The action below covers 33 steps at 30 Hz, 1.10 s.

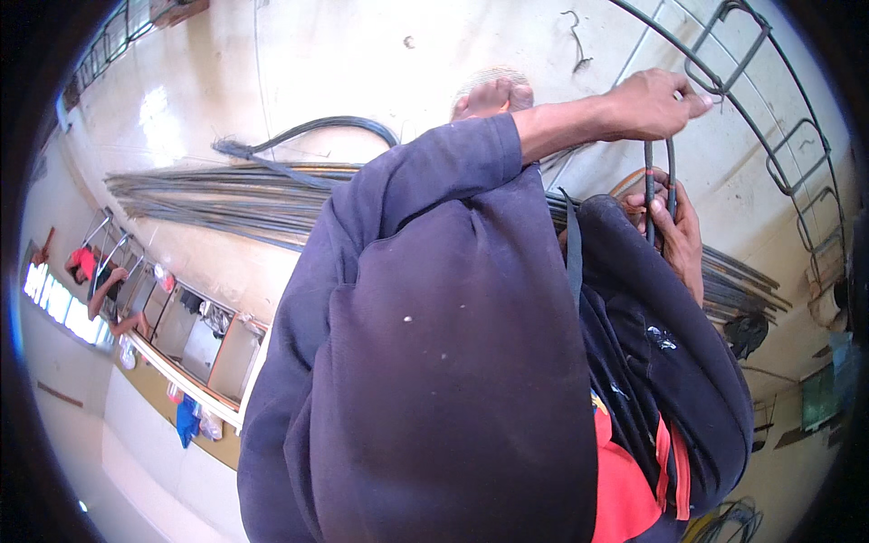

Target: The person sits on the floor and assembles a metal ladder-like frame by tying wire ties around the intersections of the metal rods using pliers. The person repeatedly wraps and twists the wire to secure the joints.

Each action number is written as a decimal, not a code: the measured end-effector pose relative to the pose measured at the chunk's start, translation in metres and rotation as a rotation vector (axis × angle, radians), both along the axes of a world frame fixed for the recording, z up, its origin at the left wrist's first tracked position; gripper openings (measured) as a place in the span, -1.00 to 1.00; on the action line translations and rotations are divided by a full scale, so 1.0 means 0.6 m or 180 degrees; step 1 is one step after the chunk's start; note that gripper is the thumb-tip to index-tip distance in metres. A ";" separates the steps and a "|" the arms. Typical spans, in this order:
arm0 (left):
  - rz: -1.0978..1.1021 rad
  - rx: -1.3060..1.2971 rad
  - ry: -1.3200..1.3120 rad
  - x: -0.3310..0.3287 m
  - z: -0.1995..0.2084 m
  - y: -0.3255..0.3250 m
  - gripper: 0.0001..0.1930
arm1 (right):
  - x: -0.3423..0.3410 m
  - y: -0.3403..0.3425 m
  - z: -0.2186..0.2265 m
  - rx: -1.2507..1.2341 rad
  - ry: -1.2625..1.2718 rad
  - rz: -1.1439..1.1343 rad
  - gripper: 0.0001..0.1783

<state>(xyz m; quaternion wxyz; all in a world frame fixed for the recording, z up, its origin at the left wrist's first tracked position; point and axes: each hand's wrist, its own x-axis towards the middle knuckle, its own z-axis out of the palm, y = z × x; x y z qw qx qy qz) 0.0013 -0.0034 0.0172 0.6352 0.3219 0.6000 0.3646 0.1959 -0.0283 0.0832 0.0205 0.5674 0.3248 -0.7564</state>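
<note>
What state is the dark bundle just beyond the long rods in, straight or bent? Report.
Bent: the dark bundle arches from its left end, curving down toward the sleeve.

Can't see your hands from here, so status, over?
Right hand gripping two dark rods. Left hand curled at their upper ends, beside bent-rod frame. Long rod bundle on floor close by.

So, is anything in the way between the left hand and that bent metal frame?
Nothing visible is. The left hand has its fingertips right by the metal frame, though I can't tell whether they touch. The right hand grips two dark handles nearer the body, not in between.
</note>
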 end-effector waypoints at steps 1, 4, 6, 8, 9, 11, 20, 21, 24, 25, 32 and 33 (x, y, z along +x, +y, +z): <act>-0.0033 -0.0068 -0.0099 0.007 0.001 -0.001 -0.43 | 0.007 -0.013 0.007 0.0077 -0.0061 -0.0178 -0.56; -0.0121 -0.0269 -0.0325 0.007 0.004 0.007 -0.44 | 0.014 -0.021 0.013 0.0413 -0.0317 -0.0160 -0.61; -0.0109 -0.0583 -0.0526 -0.006 0.005 0.007 -0.46 | -0.011 -0.021 0.022 0.0598 -0.0514 -0.0230 -0.66; 0.0052 -0.0374 -0.0440 0.008 -0.013 0.006 -0.48 | -0.003 -0.009 0.025 0.0757 -0.0595 -0.0061 -0.70; 0.0090 -0.0171 -0.0218 0.016 -0.023 0.004 -0.48 | 0.007 -0.007 0.023 0.0895 -0.0635 0.0002 -0.71; 0.0211 0.0016 -0.0057 0.023 -0.036 0.008 -0.50 | 0.009 0.000 0.029 0.0903 -0.0476 -0.0005 -0.71; 0.0183 -0.0231 -0.0653 0.003 -0.009 0.009 -0.55 | -0.007 0.037 0.077 0.0674 -0.0411 0.0255 -0.67; 0.0157 -0.0190 -0.0586 0.003 -0.012 0.009 -0.55 | -0.007 0.036 0.082 0.0643 -0.0421 0.0217 -0.67; 0.0253 -0.0077 -0.0469 0.008 -0.018 0.007 -0.55 | -0.014 0.039 0.097 0.0577 -0.0378 0.0118 -0.65; 0.0215 -0.0069 -0.0410 0.006 -0.021 0.006 -0.54 | -0.016 0.040 0.102 0.0559 -0.0354 0.0086 -0.64; 0.0149 0.0034 -0.0170 0.003 -0.021 0.007 -0.52 | -0.034 0.043 0.129 0.0852 -0.0903 0.0321 -0.67; 0.0233 0.0032 -0.0276 0.004 -0.021 0.007 -0.52 | -0.041 0.046 0.132 0.0807 -0.0948 0.0329 -0.67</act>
